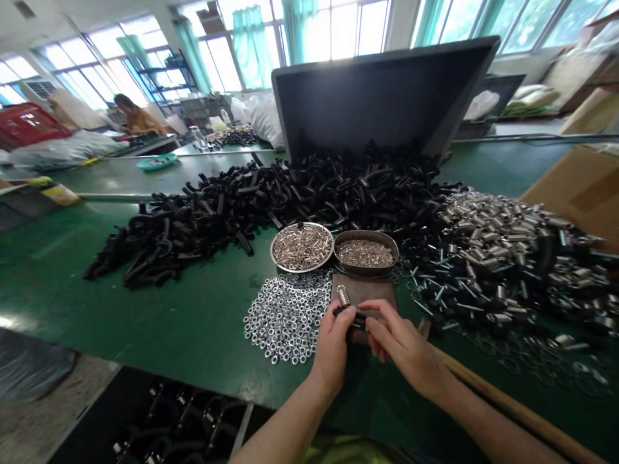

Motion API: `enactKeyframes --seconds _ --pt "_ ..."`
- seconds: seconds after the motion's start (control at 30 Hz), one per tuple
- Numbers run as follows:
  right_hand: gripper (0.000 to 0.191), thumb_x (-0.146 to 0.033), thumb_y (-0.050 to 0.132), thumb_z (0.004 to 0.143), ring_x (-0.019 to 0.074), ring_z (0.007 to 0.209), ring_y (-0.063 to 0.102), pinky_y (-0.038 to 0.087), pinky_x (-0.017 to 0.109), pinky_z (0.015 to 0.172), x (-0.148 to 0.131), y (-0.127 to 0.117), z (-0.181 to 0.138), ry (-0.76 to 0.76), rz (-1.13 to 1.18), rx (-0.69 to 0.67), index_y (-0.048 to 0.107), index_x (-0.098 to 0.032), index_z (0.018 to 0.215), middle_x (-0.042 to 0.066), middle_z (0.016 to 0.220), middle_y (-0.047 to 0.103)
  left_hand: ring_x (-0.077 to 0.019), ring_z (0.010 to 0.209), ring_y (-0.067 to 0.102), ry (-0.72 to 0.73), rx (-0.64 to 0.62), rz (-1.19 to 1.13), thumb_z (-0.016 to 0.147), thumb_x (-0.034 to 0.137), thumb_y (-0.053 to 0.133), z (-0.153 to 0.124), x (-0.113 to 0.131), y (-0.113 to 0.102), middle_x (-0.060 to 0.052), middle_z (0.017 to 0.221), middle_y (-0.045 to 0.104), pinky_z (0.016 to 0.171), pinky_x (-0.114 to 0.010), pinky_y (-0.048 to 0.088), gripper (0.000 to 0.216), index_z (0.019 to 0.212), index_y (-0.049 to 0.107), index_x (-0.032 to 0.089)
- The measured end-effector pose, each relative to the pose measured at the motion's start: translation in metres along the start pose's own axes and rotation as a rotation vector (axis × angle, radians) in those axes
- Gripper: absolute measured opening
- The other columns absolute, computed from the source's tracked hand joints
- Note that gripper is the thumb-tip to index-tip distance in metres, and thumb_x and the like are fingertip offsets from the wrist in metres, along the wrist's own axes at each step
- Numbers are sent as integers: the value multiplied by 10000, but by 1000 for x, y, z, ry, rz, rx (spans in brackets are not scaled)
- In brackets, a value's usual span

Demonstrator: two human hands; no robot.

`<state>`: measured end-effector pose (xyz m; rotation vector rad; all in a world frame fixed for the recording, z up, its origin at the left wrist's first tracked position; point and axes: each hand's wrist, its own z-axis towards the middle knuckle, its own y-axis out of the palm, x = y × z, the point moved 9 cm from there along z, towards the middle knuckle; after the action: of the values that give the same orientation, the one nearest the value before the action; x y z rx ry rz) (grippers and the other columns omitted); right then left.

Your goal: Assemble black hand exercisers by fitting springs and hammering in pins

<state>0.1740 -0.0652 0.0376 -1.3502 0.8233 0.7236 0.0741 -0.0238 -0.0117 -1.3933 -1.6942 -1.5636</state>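
My left hand (333,345) and my right hand (399,338) meet over a small brown block (362,290) near the table's front edge. Both pinch a short black rubber piece (356,319) between them. A small ribbed metal sleeve (343,295) stands upright on the block just beyond my left fingers. A heap of silver nuts (285,316) lies left of my left hand. Behind the block sit two round metal dishes, one with metal pins (302,247) and one with small silver parts (366,252).
A large pile of black curved rubber pieces (271,200) spills from a tipped grey bin (382,96). Assembled pieces with metal ends (512,251) are heaped at right. A wooden stick (507,406) lies under my right arm. Another person (135,119) sits far left. A cardboard box (580,187) stands right.
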Motion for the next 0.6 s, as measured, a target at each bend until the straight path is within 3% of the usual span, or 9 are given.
enactKeyframes --seconds 0.07,0.13,0.23,0.33,0.4,0.5,0.6 --pt "271 -370 498 858 191 750 642 508 315 671 -2 -5 1 -26 55 71 537 -213 1075 37 820 663 -119 666 487 9 -5 68 758 353 616 0 3 -1 21 717 545 626 -217 389 198 847 589 178" --pt "255 -400 523 838 179 682 619 499 302 603 4 -5 3 17 219 130 545 -218 1016 30 791 632 -133 710 510 42 -2 150 768 368 617 -1 7 -1 9 755 562 669 -230 398 219 884 579 186" --pt "302 -493 492 845 131 468 510 418 245 417 30 18 7 281 660 118 496 -222 977 -41 603 513 -154 781 540 178 126 299 726 371 681 -4 21 -8 -3 834 568 737 -257 404 314 941 518 210" --pt "328 -533 503 824 120 459 504 396 223 397 43 35 12 434 876 86 486 -219 917 -42 603 516 -213 991 532 321 236 499 558 334 815 -8 33 -13 -48 1027 568 875 -300 367 537 979 503 220" --pt "329 -536 458 846 129 457 527 400 228 399 44 38 21 444 768 -54 503 -215 901 -34 598 544 -246 1018 524 293 200 645 521 351 832 -4 29 -14 -64 1060 571 884 -328 352 607 1020 513 224" --pt "296 -453 455 867 150 494 568 412 249 446 38 25 49 273 248 -249 555 -201 750 -11 586 585 -261 879 548 194 105 826 568 419 793 8 17 -20 -59 931 599 798 -348 361 557 1024 538 224" --pt "211 -294 507 861 155 580 585 430 270 566 11 3 97 -44 -248 -126 614 -199 704 1 606 626 -290 860 533 233 21 964 565 419 789 15 15 -19 -75 899 596 796 -381 353 512 986 575 220"
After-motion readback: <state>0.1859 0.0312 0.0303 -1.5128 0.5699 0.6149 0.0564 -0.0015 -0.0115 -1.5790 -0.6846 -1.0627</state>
